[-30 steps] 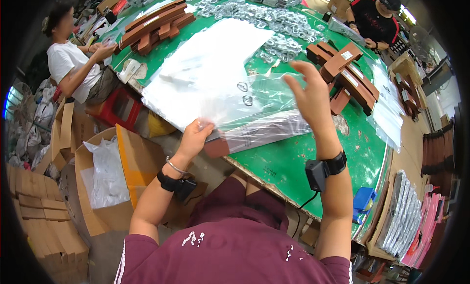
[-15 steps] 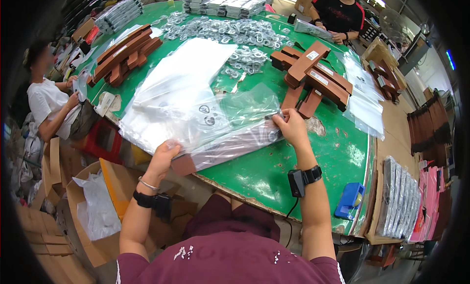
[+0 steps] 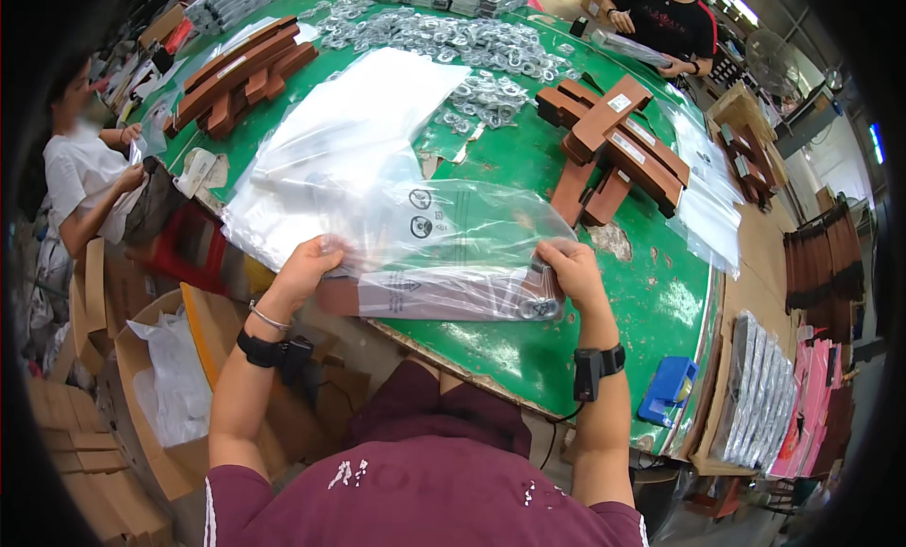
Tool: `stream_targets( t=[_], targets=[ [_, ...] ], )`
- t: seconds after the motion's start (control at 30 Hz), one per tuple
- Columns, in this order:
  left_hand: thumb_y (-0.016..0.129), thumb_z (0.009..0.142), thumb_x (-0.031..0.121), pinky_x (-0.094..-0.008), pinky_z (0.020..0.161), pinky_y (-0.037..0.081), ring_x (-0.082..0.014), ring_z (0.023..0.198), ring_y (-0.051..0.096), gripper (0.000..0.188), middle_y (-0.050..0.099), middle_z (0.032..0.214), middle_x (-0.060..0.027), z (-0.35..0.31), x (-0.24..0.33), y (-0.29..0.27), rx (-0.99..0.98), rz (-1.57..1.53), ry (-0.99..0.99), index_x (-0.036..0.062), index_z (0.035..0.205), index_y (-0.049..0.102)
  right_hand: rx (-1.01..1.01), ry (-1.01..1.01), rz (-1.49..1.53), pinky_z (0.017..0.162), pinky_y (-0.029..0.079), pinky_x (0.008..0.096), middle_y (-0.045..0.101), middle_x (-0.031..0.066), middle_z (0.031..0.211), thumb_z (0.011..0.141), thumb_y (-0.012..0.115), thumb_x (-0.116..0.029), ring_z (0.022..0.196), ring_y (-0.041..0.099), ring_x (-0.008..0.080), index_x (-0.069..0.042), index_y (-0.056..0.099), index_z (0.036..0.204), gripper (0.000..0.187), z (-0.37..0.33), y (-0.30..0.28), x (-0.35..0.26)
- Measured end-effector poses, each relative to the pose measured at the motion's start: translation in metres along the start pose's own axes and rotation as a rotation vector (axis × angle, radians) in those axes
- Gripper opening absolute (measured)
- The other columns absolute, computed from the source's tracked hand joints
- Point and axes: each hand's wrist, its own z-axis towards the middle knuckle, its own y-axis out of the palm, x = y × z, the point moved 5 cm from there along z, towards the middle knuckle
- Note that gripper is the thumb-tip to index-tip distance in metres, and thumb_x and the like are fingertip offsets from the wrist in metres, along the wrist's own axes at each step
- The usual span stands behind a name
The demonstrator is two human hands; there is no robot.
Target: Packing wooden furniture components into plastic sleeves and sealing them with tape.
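Table: a round green table (image 3: pixel 585 358), worn through to bare patches near its front edge, carries everything within arm's reach of the people around it.
Bag stack: a pile of clear plastic bags (image 3: pixel 349 141) lies from the table's middle to its left front edge, close enough to draw from.
Held bag: one clear plastic bag (image 3: pixel 453 250) holding a long brown block lies flat along the front edge, stretched between both hands so its end stays taut.
Brown blocks: brown wooden pieces (image 3: pixel 613 141) are heaped toward the right edge, and a second heap (image 3: pixel 236 70) sits near the far left edge.
Metal rings: small silvery rings (image 3: pixel 472 51) are spread along the far edge.
Left hand: the left hand (image 3: pixel 307 269) pinches the bag's left end at the table's front edge.
Right hand: the right hand (image 3: pixel 571 273) grips the bag's right end, fingers curled over the plastic.
Blue box: a small blue box (image 3: pixel 668 388) sits at the right front edge.
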Motion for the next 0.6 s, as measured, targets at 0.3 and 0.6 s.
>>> stream_targets(
  t=[0.3,0.6],
  targets=[
    [0.048,0.103,0.015,-0.0297,0.071,0.057,-0.0131,0.081,0.063,0.02,0.066,0.093,-0.0056,-0.012,0.008,0.025,0.357,-0.141,0.281,0.0016,0.111,0.062,0.503,-0.472,-0.285,0.064,0.044,0.0291,0.065,0.0052,0.072,0.099,0.06,-0.029,0.067,0.056,0.0123,0.0,0.071,0.085,0.034,-0.027,0.005,-0.026],
    [0.048,0.104,0.019,-0.0269,0.073,0.053,-0.01,0.076,0.062,0.021,0.065,0.087,-0.0051,-0.023,0.043,0.019,0.449,-0.199,0.357,0.0014,0.105,0.06,0.509,-0.471,-0.292,0.057,0.039,0.0285,0.061,0.0016,0.067,0.1,0.057,-0.026,0.062,0.051,0.0097,0.001,0.068,0.08,0.035,-0.041,-0.003,-0.067]
  ],
)
